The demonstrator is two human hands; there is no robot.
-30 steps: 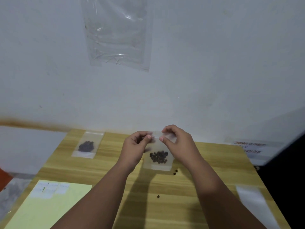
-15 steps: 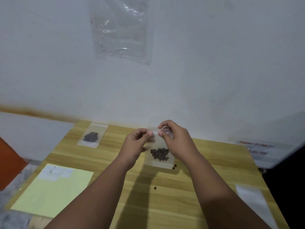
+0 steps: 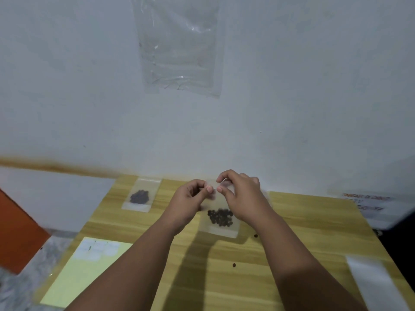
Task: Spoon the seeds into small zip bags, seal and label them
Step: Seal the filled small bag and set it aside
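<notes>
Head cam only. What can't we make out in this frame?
All head view.
- Held zip bag seal: left hand and right hand pinch its top edge, fingers cover it; sealed or not, unclear.
- Labels on yellow sheet: too small to read.
- Printed notice: blurred, unreadable.
- White sheet, lower right: cut off by frame edge.

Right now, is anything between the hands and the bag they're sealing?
Nothing visible. The left hand and right hand both pinch the top edge of the bag, above the seeds.
</notes>
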